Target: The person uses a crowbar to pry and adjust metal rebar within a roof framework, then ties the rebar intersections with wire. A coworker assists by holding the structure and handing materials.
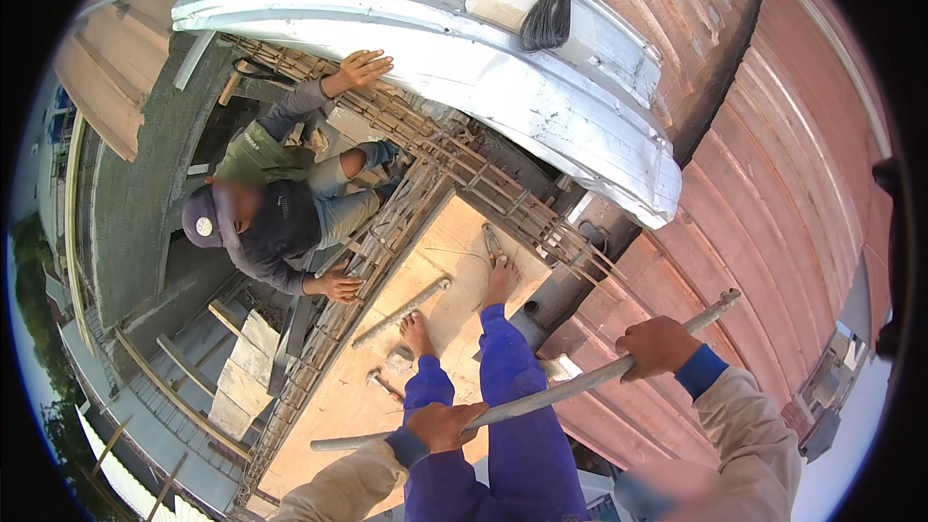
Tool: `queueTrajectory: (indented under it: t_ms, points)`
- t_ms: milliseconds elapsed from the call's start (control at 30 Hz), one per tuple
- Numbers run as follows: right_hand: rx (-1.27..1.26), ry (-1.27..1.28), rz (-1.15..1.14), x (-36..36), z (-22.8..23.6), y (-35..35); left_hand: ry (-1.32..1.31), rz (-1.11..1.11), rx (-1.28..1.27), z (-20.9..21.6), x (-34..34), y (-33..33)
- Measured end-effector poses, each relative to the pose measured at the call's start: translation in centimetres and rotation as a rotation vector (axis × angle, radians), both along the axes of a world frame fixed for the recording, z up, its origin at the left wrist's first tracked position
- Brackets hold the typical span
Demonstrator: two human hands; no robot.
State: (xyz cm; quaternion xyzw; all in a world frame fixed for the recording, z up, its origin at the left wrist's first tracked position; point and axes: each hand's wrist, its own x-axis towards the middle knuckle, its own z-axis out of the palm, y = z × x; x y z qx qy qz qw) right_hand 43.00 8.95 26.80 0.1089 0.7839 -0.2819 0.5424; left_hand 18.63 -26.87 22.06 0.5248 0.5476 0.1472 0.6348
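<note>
A long grey bar [570, 385] lies crosswise in front of my body, gripped at two places. My left hand [443, 425] is closed around it near its left part, above my purple trousers. My right hand [657, 346] is wrapped round it closer to its raised right end. Below it, my bare feet stand on a plywood sheet [319, 401]. On that sheet are a shorter grey rod [401, 311], a hammer [385, 385] and what looks like pliers [493, 244] beside my far foot.
A co-worker [275, 213] in a cap sits at the left, one hand on the rebar cage [333, 314], the other near the shiny metal sheet [406, 48]. A black wire bundle [548, 17] rests on the sheet. Reddish corrugated roofing [764, 222] spreads right. An open drop lies left.
</note>
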Motion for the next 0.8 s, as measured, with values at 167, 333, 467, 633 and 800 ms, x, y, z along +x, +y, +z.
queueTrajectory:
  t_ms: [167, 333, 467, 633, 800]
  points:
    - [0.090, -0.252, -0.182, 10.0, 3.1, -2.8, 0.109, -0.117, 0.145, -2.5, 4.0, 6.1]
    - [0.037, -0.358, -0.616, 17.3, 8.7, -9.1, 0.086, -0.255, 0.278, -5.1, 8.5, 11.6]
    - [0.192, -0.239, -0.784, 19.0, 10.5, -13.1, 0.148, -0.166, 0.361, -5.1, 11.4, 15.6]
    - [0.269, -0.241, -1.038, 17.6, 8.6, -13.7, 0.432, 0.588, 0.266, -2.7, 5.8, 19.0]
    - [0.272, -0.257, -1.147, 16.5, 6.4, -14.7, 0.951, 1.008, 0.531, -3.1, -9.0, 21.8]
